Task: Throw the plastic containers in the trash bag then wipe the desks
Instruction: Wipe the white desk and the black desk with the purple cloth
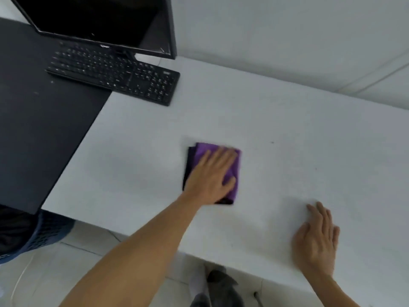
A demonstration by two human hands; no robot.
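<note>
A folded purple cloth (232, 173) lies flat on the white desk (287, 134), near its middle. My left hand (210, 176) presses down on the cloth with straight, spread fingers. My right hand (316, 238) rests flat on the white desk near its front edge, to the right of the cloth, and holds nothing. No plastic container and no trash bag can be seen.
A black desk (44, 129) adjoins the white one on the left. A black keyboard (115, 72) straddles both desks, with a dark monitor (99, 21) behind it. A dark mesh bin (44, 233) stands on the floor under the black desk. A white wall runs behind.
</note>
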